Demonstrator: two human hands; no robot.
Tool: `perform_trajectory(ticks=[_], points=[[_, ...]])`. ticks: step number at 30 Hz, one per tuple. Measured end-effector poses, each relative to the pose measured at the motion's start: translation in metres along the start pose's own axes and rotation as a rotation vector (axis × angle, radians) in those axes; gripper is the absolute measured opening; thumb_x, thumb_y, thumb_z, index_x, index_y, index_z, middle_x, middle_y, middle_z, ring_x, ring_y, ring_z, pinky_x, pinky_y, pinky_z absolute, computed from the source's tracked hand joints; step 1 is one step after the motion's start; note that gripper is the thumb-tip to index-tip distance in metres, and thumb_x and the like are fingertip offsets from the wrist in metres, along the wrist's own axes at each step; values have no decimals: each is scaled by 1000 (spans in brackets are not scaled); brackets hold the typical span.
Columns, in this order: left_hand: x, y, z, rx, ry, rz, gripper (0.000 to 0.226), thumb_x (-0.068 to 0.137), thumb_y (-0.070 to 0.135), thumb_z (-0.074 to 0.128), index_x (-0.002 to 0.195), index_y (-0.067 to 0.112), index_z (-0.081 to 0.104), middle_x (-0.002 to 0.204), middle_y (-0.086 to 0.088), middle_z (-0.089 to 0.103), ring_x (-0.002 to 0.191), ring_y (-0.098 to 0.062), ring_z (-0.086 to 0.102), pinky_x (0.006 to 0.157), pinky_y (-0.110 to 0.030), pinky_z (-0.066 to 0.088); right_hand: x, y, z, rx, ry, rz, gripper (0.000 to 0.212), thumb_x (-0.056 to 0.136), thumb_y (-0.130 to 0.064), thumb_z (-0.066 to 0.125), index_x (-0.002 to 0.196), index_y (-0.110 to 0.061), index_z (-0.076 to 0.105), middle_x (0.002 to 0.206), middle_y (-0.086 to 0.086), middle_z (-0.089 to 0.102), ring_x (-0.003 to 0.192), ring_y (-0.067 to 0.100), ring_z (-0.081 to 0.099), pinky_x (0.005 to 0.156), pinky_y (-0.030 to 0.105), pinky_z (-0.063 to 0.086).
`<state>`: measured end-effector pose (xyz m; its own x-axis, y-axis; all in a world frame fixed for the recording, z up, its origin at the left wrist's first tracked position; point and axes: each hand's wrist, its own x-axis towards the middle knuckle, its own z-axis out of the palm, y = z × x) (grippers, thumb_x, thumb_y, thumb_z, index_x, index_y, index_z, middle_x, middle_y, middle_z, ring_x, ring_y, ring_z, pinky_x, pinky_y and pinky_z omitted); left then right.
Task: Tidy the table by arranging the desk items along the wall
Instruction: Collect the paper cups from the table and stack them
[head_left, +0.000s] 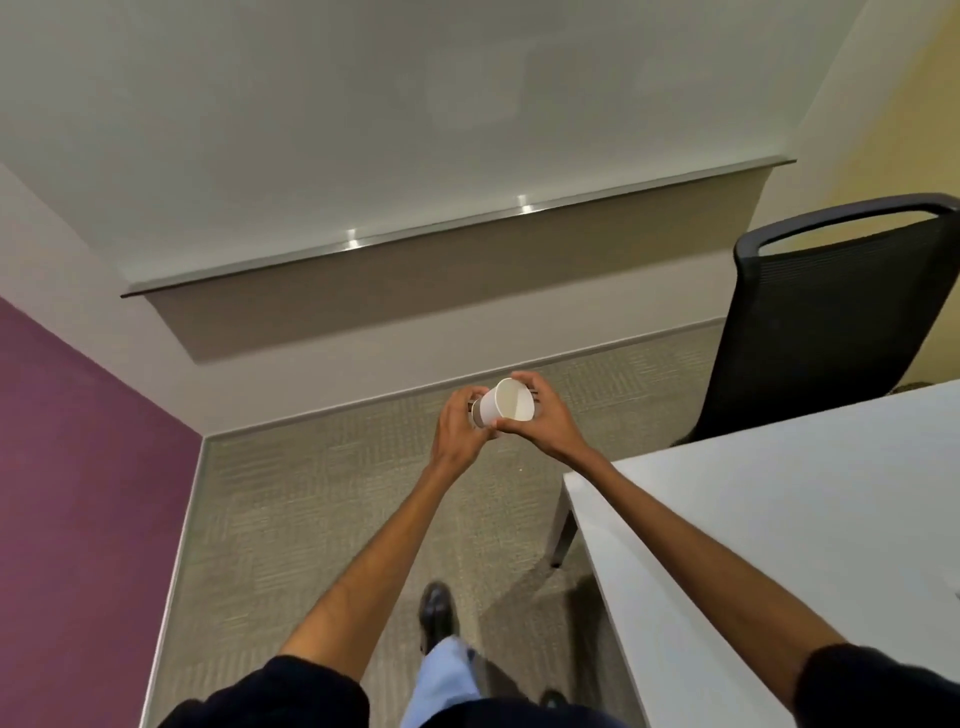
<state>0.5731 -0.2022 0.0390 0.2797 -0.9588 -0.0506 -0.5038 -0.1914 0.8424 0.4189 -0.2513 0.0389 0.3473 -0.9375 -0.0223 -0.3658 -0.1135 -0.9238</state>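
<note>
Holding the paper cup (506, 408) between both hands: your left hand (462, 426) cups its base, your right hand (540, 415) grips the rim; axis tilted, the surface (779, 499) right of both.

Even, soft indoor light fell overhead, two glints flared on the brushed metal whiteboard ledge (457, 228), and wide-angle distortion bent the edges
</note>
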Motion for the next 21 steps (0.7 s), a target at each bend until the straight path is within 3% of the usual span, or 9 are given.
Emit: perform_trajectory(ticks=[7, 11, 18, 21], points=[[132, 6, -5, 151, -194, 144, 61, 70, 11, 83, 125, 10, 57, 126, -6, 60, 114, -23, 56, 95, -37, 48, 105, 1, -6, -12, 158, 71, 71, 69, -16, 90, 130, -10, 54, 130, 8, 59, 118, 25, 57, 103, 45, 49], [208, 17, -14, 198, -337, 249, 61, 70, 13, 84, 124, 10, 57, 125, -7, 61, 114, -24, 57, 97, -42, 50, 154, -5, -9, 20, 278, 128, 70, 69, -16, 90, 129, -11, 54, 128, 7, 60, 117, 25, 58, 102, 42, 50], [282, 45, 20, 266, -635, 403, 61, 70, 18, 85, 122, 9, 57, 123, -9, 61, 109, -26, 59, 94, -42, 52, 182, 13, -33, 28, 502, 269, 67, 69, -18, 90, 127, -16, 56, 125, 6, 62, 115, 25, 59, 101, 43, 51], [297, 58, 59, 355, -804, 470, 61, 71, 22, 85, 123, 12, 56, 122, -8, 61, 107, -26, 59, 91, -41, 52, 173, 30, -55, 3, 586, 360, 70, 68, -21, 91, 129, -16, 57, 125, 3, 62, 113, 20, 59, 94, 30, 50]])
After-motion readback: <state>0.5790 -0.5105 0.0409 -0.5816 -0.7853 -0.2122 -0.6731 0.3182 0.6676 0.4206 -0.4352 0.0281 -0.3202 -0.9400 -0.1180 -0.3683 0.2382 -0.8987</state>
